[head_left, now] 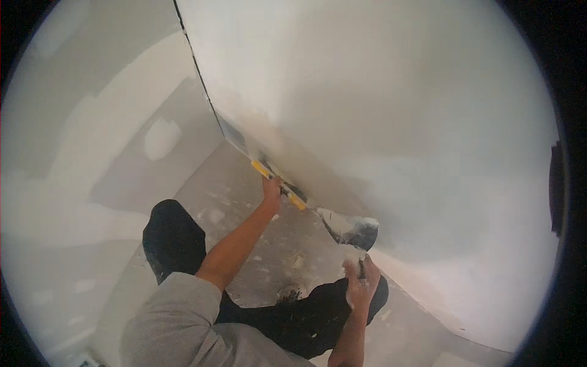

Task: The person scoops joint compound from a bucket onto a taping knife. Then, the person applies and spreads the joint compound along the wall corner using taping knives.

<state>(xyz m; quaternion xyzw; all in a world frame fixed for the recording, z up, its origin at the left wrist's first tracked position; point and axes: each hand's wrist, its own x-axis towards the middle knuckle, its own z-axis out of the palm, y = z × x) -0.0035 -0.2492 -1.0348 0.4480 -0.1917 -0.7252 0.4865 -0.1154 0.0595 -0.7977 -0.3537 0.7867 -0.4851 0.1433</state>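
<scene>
My left hand (271, 192) is closed around a wide plastering trowel (296, 202) with yellow and dark parts. The trowel lies slantwise along the foot of the white wall (367, 92), its blade edge seen almost end-on. Closer to me, my right hand (361, 286) grips a broad putty knife (365, 235) with a dark, flared blade. White compound (350, 249) sticks to that blade and to my fingers. The blade's far corner comes near the trowel's near end; whether they touch, I cannot tell.
A grey-and-white patched wall (128, 122) stands on the left, meeting the white wall in a corner with a dark gap (195, 58). The floor (244, 232) is spotted with white compound. My dark-clad legs (287, 321) are bent below my arms.
</scene>
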